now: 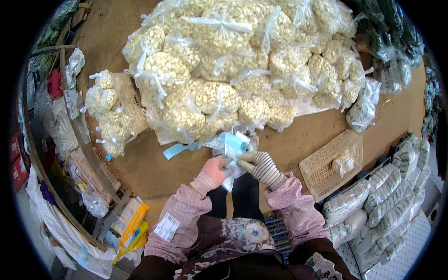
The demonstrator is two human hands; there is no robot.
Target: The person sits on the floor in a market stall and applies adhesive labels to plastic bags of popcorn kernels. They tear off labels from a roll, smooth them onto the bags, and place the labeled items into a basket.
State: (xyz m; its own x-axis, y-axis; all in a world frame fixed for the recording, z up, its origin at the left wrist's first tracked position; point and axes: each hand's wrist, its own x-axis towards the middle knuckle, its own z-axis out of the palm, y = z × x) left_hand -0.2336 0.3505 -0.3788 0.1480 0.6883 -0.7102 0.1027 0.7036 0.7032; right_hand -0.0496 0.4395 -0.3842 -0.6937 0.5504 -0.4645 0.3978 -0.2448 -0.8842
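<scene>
My left hand (214,172), in a pink glove, and my right hand (260,167), in a striped glove, are close together over my legs. Both pinch a clear plastic bag (228,184) between them. Just above the fingers, a light blue strip (233,142) and white printed labels lie against it. Another light blue strip (180,150) extends to the left. Beyond the hands rises a large heap of tied clear bags of pale, peeled garlic-like cloves (218,98). Its lower edge is right behind the strips. What else is inside the held bag is hidden by the fingers.
Right of me is a plastic basket (318,175) with one small tied bag inside. Stacked filled bags (378,196) stand beyond it. Smaller tied bags (113,127) lie left, by a flat crate (127,98). A curved metal frame (78,140) with packaging borders the left side.
</scene>
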